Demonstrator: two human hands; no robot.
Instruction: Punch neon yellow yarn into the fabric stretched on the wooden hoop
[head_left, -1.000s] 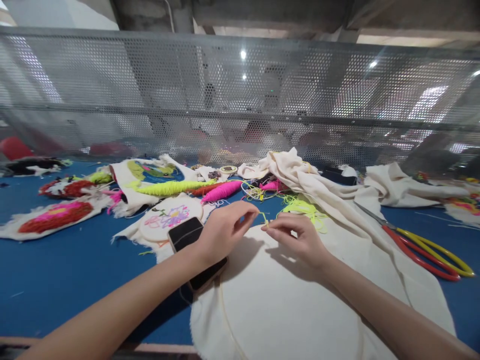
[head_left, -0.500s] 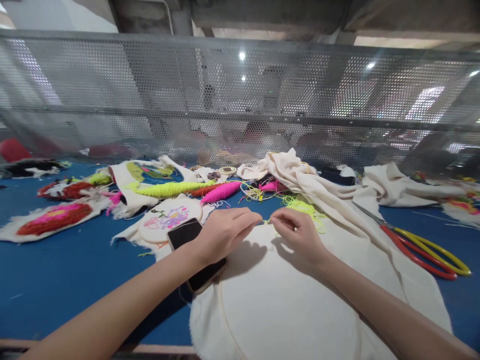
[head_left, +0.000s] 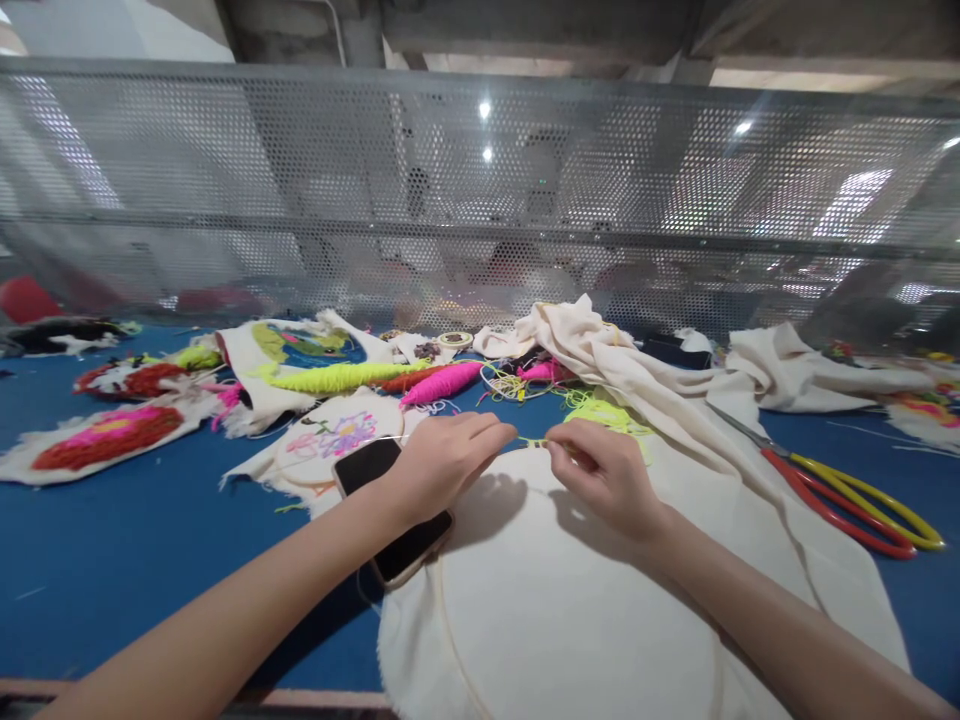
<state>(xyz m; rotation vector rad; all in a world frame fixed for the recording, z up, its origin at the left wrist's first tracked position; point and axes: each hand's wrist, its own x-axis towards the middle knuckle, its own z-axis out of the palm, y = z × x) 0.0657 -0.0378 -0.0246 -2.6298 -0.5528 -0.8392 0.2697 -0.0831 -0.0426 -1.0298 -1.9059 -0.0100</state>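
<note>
My left hand [head_left: 456, 462] and my right hand [head_left: 609, 472] are held close together over the far rim of a large embroidery hoop. White cloth [head_left: 577, 590] is stretched in this hoop and spreads past its edge. A short length of yellow-green thread [head_left: 531, 441] spans the gap between my fingertips, and both hands are closed in a pinch on it. The fingertips are partly turned away from view. Under my left forearm lies a black phone [head_left: 409, 550], partly covered by the wrist. Beyond my right hand is a loose heap of neon yellow-green yarn [head_left: 600, 408].
Red-and-yellow-handled scissors [head_left: 840, 500] lie on the cloth's right side. A smaller flower-embroidered hoop [head_left: 337, 440], a magenta yarn bundle [head_left: 444, 383] and a yellow yarn bundle [head_left: 337, 377] lie at the back left. A perforated metal screen [head_left: 480, 200] borders the blue table [head_left: 150, 570].
My hands have drawn slightly apart, the right one shifting a little to the right. More of the yellow-green thread now shows between them.
</note>
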